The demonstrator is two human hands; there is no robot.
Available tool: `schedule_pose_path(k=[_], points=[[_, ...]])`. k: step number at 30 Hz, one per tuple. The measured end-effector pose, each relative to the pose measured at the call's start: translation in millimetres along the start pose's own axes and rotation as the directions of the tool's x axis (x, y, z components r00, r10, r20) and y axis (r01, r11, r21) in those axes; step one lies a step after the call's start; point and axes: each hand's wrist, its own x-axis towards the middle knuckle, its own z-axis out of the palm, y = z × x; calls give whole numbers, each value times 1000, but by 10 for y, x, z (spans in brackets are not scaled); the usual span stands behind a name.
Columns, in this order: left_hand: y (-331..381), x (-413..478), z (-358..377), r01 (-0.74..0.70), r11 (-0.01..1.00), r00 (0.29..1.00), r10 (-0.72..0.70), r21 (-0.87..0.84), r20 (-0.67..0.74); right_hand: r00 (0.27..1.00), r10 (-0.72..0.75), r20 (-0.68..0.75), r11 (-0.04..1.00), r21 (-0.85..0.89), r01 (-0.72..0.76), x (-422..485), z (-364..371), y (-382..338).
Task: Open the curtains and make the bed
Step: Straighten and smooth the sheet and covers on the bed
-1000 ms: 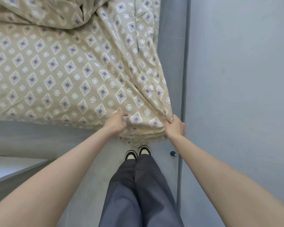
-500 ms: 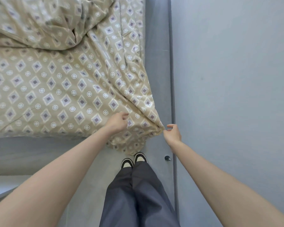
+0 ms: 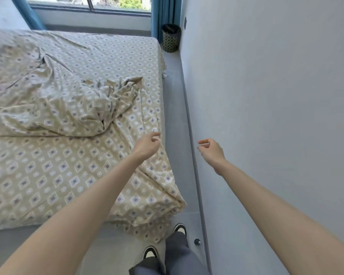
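Beige cotton-like duvet with a diamond-and-ring print (image 3: 68,165) lies across the bed (image 3: 18,241), bunched in a ridge mid-mattress, its near corner spilling over the foot edge. Judged light, soft and limp, it is best pinched at the hems or corners. Left hand (image 3: 147,146) hovers over the right edge, fingers loosely curled, empty. Right hand (image 3: 212,151) hangs apart, loosely curled on nothing. Blue curtains (image 3: 164,14) stand drawn aside.
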Motion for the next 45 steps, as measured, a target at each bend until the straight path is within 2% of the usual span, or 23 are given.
schedule_pose_path(k=[10, 13, 22, 28, 37, 45], points=[[881, 463, -483, -82, 989, 989, 65, -124, -136, 971, -233, 57, 971, -47, 236, 577, -610, -1128], [1058, 584, -642, -97, 977, 982, 63, -189, -180, 958, -277, 73, 958, -58, 281, 731, -687, -1366], [1401, 1326, -1162, -118, 967, 949, 43, -227, -313, 924, -352, 152, 927, -78, 366, 1422, -770, -2076], [1443, 2240, -1455, -70, 953, 942, -35, -296, -335, 903, -368, 221, 913, -99, 396, 2286, -582, -2601], [1305, 3851, -2249, 60, 917, 907, -214, -393, -361, 836, -335, 435, 885, -159, 437, 3868, 89, -3704], [960, 4530, -3007, 188, 797, 781, -476, -574, -405, 718, -299, 629, 821, -213, 529, 4913, 839, -4758]])
